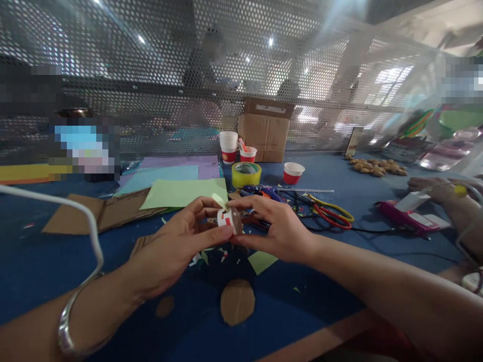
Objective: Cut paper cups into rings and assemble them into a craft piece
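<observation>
A small red and white paper cup (226,219) is held tilted between both hands, with a pale green paper strip (219,200) at its upper edge. My left hand (188,231) grips its left side, the thumb lying across the front. From the right, the fingers of my right hand (277,223) close round the cup's other end. Beneath the hands are paper scraps and a green piece of paper (263,261). A roughly round cardboard piece (237,301) lies nearer the front.
Behind the hands stand a yellow tape roll (246,176), stacked cups (228,146), another cup (293,173) and a cardboard box (264,131). Green paper (184,193) lies left. Cables (332,211) and a magenta item (407,218) lie right, near another person's hand.
</observation>
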